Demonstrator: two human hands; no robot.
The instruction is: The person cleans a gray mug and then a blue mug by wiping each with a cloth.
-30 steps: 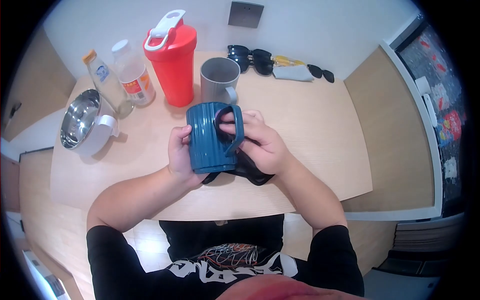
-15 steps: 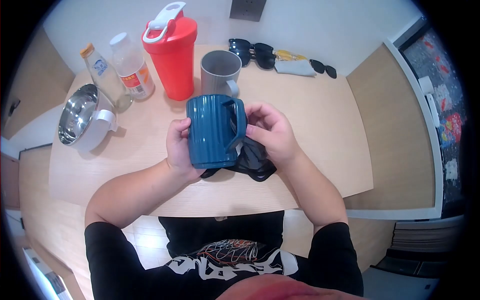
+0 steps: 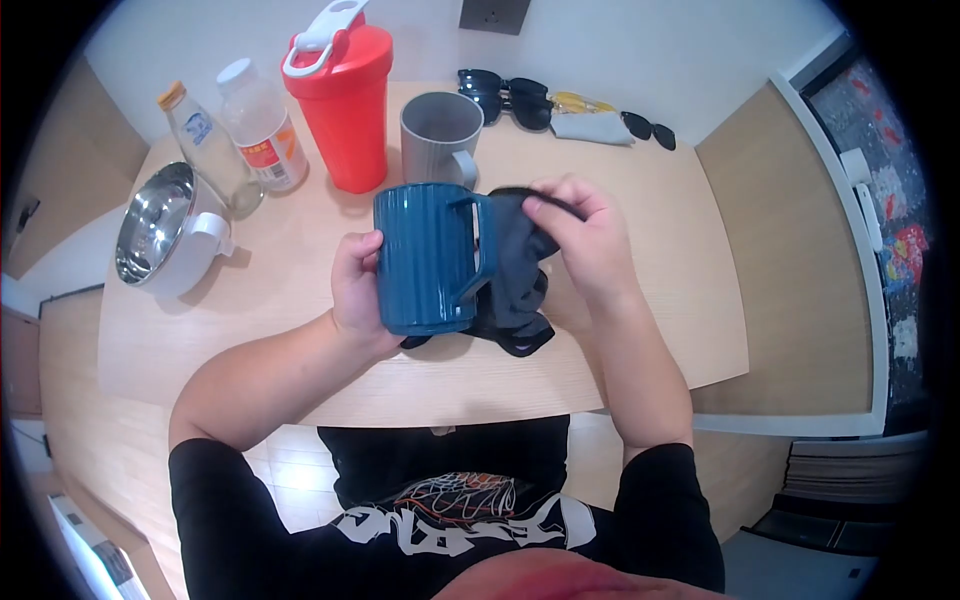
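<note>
A ribbed blue mug is held upright above the table by my left hand, with the thumb on its left side and the other fingers hidden behind it. The mug's handle points right. Behind and to the right of it hangs a dark grey cloth with black edging. My right hand pinches the cloth's upper edge between thumb and fingers, right of the mug's handle. The cloth's lower end droops beneath the mug; part of it is hidden by the mug.
Behind the mug stands a grey mug, beside a red shaker bottle. Further left are a plastic bottle, a glass bottle and a white steel-lined bowl. Sunglasses and a grey pouch lie along the wall.
My right hand has moved right and slightly up from the mug's handle, drawing the cloth's edge out so more of it shows. My left hand and the blue mug have hardly moved.
</note>
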